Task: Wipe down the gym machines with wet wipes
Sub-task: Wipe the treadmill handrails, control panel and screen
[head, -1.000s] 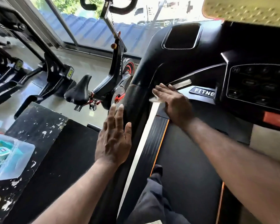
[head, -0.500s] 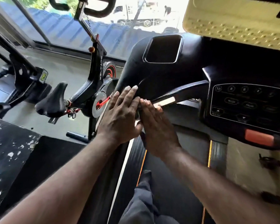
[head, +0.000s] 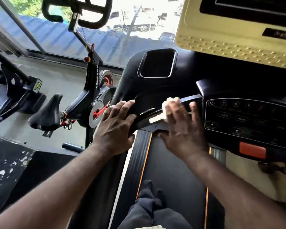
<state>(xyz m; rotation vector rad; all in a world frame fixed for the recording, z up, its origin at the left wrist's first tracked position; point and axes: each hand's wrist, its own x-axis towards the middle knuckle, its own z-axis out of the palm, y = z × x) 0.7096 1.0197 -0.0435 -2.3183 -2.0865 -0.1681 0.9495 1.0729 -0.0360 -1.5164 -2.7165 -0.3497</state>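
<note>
A white wet wipe (head: 166, 104) is pressed against the black inner handlebar (head: 194, 98) of a treadmill (head: 157, 90) by the right grip (head: 182, 129). The fingers of that grip are spread and nearly straight, so the wipe is held flat under them rather than pinched. Only a crumpled, pale corner of the wipe is seen above the fingertips; the rest is hidden under the grip, which is blurred. Just below the wipe, a pale silver plate (head: 156, 120) is seen on the same bar.

The left grip (head: 116, 128) is laid open over the treadmill's left side rail (head: 122, 83), with the fingers extended along it and nothing held.

To the right of the right grip, the dark button panel (head: 248, 119) is seen, with round numbered keys along its top and an orange-red button (head: 253, 150) below. A rounded, silver-rimmed recess (head: 157, 65) is set into the console farther back, and a cream panel (head: 238, 45) is seen above. The black belt (head: 172, 171), edged by orange lines, runs toward the near side.

On the left, a black exercise bike (head: 91, 86) with a black saddle (head: 46, 111) is stood on the floor before a window (head: 56, 35).
</note>
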